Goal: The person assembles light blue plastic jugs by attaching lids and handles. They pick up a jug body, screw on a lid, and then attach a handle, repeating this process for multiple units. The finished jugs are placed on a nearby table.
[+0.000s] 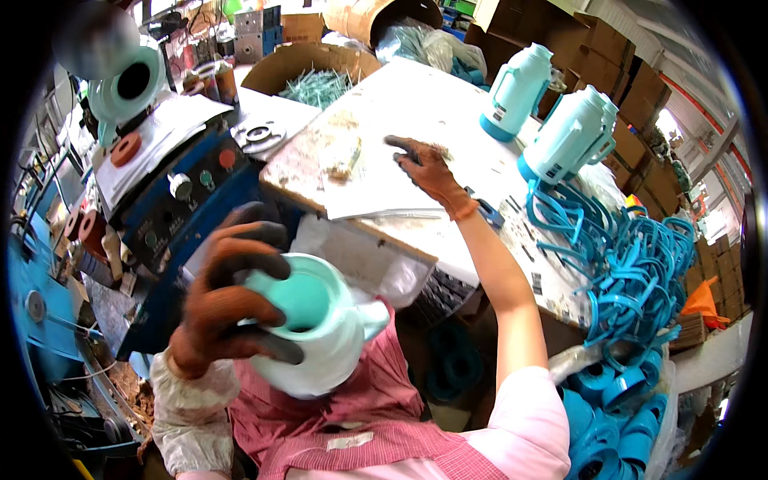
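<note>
My left hand (240,296), in a brown work glove with dark fingertips, grips a pale mint plastic jug body (320,364) by its rim. The jug is held over my lap, its round open mouth tilted up and its spout or handle stub pointing right. My right hand (430,170), gloved the same way, reaches over the white worktable (384,104) with fingers apart and nothing seen in it. A small clear-wrapped item (342,158) lies on the table to its left. Two mint thermos jugs (518,92) with blue bases stand at the table's far right.
Blue plastic straps (640,272) hang in a tangle at the right edge, above a bag of blue rings (612,420). At left stands a machine with a control panel (188,196). A carton of thin pale green pieces (316,86) sits behind the table.
</note>
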The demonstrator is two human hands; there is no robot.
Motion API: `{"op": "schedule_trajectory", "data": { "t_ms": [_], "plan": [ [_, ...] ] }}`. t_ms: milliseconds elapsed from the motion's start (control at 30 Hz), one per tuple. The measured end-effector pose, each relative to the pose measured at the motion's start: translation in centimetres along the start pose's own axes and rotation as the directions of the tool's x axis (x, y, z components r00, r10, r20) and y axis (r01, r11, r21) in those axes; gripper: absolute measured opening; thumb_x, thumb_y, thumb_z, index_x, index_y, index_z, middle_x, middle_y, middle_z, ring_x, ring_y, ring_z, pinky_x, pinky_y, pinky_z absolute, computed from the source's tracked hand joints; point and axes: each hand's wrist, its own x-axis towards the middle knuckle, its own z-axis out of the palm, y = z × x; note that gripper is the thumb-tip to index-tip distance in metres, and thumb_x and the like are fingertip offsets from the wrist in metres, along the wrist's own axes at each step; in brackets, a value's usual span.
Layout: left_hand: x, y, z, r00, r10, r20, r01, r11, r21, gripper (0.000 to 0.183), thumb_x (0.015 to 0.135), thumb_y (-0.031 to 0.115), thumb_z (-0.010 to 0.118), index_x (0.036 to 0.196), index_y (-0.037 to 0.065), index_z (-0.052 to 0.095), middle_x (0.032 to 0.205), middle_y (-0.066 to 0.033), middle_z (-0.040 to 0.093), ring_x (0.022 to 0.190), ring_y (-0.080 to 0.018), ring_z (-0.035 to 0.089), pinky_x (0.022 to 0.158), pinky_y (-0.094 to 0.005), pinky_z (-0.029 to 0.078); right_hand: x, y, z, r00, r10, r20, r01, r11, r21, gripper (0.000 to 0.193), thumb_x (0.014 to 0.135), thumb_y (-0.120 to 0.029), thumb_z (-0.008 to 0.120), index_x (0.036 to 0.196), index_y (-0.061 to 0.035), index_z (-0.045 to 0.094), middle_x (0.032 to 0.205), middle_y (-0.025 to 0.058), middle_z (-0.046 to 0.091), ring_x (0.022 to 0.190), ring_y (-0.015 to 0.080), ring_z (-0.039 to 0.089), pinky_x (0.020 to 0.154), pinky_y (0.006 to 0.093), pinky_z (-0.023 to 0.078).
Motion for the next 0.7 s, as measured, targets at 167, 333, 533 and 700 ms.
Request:
{"op": "schedule_trajectory", "data": {
  "t_ms": [167, 333, 533, 700],
  "plan": [
    [0.3, -6.3, -1.7, 0.786, -0.592, -0.181, 0.608, 0.792, 0.051, 0.016, 0.078, 0.01, 0.07, 0.076, 0.001, 0.056, 0.06, -0.0029, 0.052, 0.052, -0.0083, 0.046, 0.049, -0.0238, 0.037, 6.8, 20.5, 0.5, 0.95, 0.265, -0.164, -0.283, 0.516, -0.808, 0.043, 0.085, -0.023, 0.057, 0.128, -0.0184, 0.052, 0.134, 0.0062, 0.047, 0.127, 0.0284, 0.037, 0.1, 0.0444, 0.033],
    [-4.3, -18.0, 3.7, 0.526, -0.846, -0.082, 0.823, 0.482, 0.301, 0.029, 0.083, 0.022, 0.069, 0.076, -0.002, 0.055, 0.064, -0.0182, 0.053, 0.053, -0.0286, 0.044, 0.054, -0.0382, 0.041, 8.2, 25.1, -0.2, 0.801, 0.576, -0.166, -0.371, 0.259, -0.892, 0.038, 0.086, -0.033, 0.057, 0.123, -0.0217, 0.052, 0.122, 0.0056, 0.058, 0.12, 0.0258, 0.049, 0.097, 0.049, 0.033],
    [-6.2, -20.8, 9.0, 0.521, -0.846, 0.113, 0.719, 0.506, 0.476, 0.028, 0.081, 0.032, 0.065, 0.083, 0.004, 0.061, 0.078, -0.0192, 0.06, 0.078, -0.0386, 0.058, 0.071, -0.0467, 0.046, 6.8, 19.5, -1.8, 0.963, 0.196, -0.186, -0.269, 0.761, -0.591, 0.038, 0.069, -0.021, 0.07, 0.105, -0.011, 0.062, 0.102, 0.015, 0.061, 0.096, 0.0353, 0.058, 0.083, 0.0418, 0.049],
    [-0.6, -19.9, 11.7, 0.914, -0.336, 0.23, 0.162, 0.818, 0.551, 0.032, 0.077, 0.033, 0.069, 0.101, 0.013, 0.063, 0.105, -0.0092, 0.06, 0.101, -0.0295, 0.057, 0.084, -0.0416, 0.046, 1.0, 11.8, 3.5, 0.997, -0.049, 0.061, 0.071, 0.883, -0.464, 0.044, 0.072, -0.021, 0.07, 0.113, -0.0129, 0.059, 0.113, 0.0142, 0.056, 0.097, 0.0337, 0.057, 0.085, 0.0404, 0.049]
  ]
}}
